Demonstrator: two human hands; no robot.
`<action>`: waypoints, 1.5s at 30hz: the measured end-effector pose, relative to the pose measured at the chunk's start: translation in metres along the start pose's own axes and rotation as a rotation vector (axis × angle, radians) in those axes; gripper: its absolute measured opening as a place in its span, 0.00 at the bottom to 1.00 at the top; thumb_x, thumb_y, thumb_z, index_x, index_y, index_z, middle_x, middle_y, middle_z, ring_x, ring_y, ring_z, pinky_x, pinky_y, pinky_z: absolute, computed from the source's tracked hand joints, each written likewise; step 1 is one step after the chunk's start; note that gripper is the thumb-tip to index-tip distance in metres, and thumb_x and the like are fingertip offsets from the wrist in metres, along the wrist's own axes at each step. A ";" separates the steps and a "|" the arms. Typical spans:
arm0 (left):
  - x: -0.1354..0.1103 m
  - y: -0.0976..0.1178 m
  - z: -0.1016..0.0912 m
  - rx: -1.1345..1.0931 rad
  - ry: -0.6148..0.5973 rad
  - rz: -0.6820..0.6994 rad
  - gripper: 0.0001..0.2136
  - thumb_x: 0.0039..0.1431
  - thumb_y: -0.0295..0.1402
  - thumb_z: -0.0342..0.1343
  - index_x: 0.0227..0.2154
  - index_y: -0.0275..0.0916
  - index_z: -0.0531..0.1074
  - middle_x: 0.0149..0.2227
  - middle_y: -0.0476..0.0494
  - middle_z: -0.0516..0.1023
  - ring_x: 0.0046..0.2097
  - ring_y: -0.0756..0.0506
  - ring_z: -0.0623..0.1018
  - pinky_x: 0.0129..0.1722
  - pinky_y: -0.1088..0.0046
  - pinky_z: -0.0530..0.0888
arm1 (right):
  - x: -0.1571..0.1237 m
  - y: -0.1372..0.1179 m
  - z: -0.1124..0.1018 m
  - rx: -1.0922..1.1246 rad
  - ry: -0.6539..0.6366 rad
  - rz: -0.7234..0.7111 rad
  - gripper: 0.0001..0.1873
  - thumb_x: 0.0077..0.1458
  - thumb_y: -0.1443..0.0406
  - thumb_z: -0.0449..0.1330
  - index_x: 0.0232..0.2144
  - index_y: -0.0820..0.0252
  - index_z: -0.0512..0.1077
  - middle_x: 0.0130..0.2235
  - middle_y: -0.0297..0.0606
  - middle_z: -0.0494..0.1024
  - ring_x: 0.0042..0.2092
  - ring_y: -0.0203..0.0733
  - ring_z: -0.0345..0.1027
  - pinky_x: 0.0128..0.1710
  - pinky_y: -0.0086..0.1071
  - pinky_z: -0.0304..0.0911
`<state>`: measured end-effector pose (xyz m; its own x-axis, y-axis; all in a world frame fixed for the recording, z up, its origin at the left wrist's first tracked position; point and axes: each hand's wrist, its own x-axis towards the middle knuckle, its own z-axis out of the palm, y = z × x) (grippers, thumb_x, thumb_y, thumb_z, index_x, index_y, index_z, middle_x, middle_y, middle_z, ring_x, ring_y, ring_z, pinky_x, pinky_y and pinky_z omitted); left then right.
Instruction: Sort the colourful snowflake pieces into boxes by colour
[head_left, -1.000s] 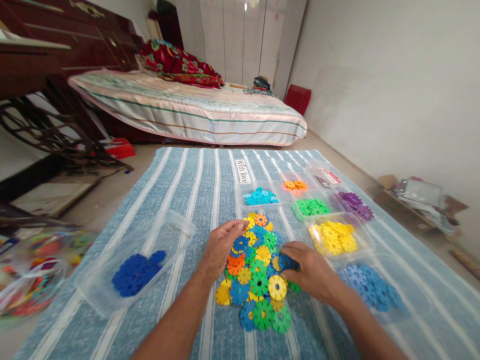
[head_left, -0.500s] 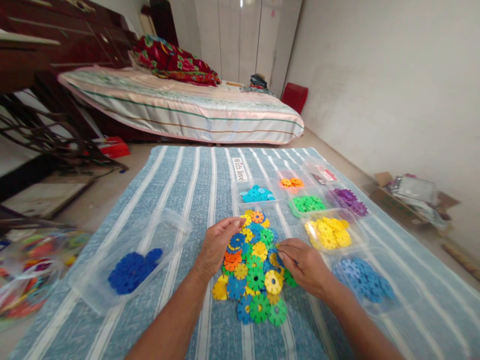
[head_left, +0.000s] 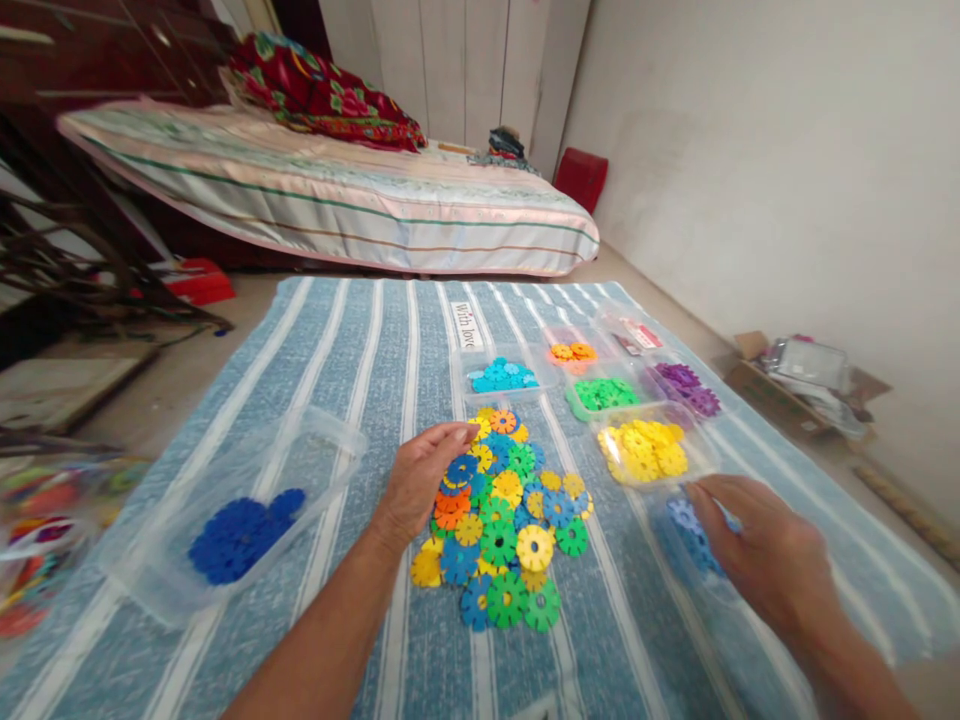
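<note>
Mixed discs [head_left: 497, 541] lie mid-tabletop [head_left: 352, 380], toward its near edge, the left hand [head_left: 421, 478] beside them; the right hand [head_left: 772, 550] hovers over blue discs [head_left: 684, 522] near the right edge. Whether either grip clamps a disc, I cannot tell. Releasing low should limit scatter.

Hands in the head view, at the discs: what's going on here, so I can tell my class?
A person's left hand is at the left side of a mixed pile of notched discs on a striped cloth. The right hand is over pale blue discs, right of the pile; whether either hand grips one is unclear. A clear box on the left holds dark blue discs.
</note>
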<state>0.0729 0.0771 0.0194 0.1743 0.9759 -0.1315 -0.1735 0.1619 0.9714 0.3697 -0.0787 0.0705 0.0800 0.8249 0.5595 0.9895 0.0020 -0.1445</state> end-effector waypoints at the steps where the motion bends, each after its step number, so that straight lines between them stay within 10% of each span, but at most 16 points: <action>1: 0.000 0.000 0.000 0.005 0.003 0.007 0.18 0.46 0.45 0.61 0.36 0.36 0.76 0.40 0.41 0.79 0.46 0.43 0.75 0.48 0.67 0.68 | -0.003 -0.002 -0.001 0.012 -0.006 0.001 0.13 0.57 0.59 0.52 0.30 0.58 0.73 0.32 0.40 0.77 0.35 0.43 0.71 0.38 0.38 0.66; 10: 0.002 -0.001 -0.001 0.018 0.009 0.032 0.18 0.44 0.45 0.62 0.34 0.37 0.77 0.39 0.41 0.79 0.44 0.43 0.75 0.48 0.66 0.69 | -0.018 -0.064 0.035 0.317 -0.201 -0.083 0.11 0.59 0.66 0.50 0.31 0.58 0.73 0.34 0.38 0.75 0.37 0.37 0.68 0.40 0.31 0.64; 27: 0.003 -0.001 -0.003 0.043 0.002 0.018 0.19 0.46 0.45 0.60 0.36 0.37 0.76 0.41 0.40 0.79 0.46 0.41 0.75 0.51 0.63 0.67 | 0.020 -0.090 0.083 -0.149 -0.500 0.089 0.11 0.59 0.67 0.49 0.31 0.61 0.71 0.33 0.42 0.73 0.39 0.44 0.65 0.38 0.34 0.55; 36: 0.002 -0.002 -0.003 0.037 -0.013 0.010 0.17 0.48 0.45 0.59 0.36 0.37 0.76 0.41 0.41 0.79 0.46 0.42 0.75 0.49 0.65 0.67 | 0.019 -0.093 0.066 0.072 -0.395 0.120 0.08 0.55 0.68 0.53 0.26 0.59 0.70 0.29 0.35 0.73 0.34 0.39 0.66 0.33 0.29 0.56; 45: 0.001 0.000 -0.001 0.035 0.010 0.024 0.19 0.45 0.45 0.61 0.35 0.36 0.76 0.40 0.39 0.79 0.46 0.40 0.75 0.51 0.61 0.67 | 0.040 -0.047 0.039 -0.038 0.123 0.106 0.12 0.58 0.63 0.50 0.33 0.61 0.72 0.34 0.41 0.75 0.38 0.43 0.67 0.38 0.33 0.59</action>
<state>0.0720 0.0786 0.0190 0.1608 0.9808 -0.1101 -0.1432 0.1335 0.9806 0.3218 -0.0236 0.0681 0.1961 0.7439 0.6388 0.9784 -0.1048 -0.1783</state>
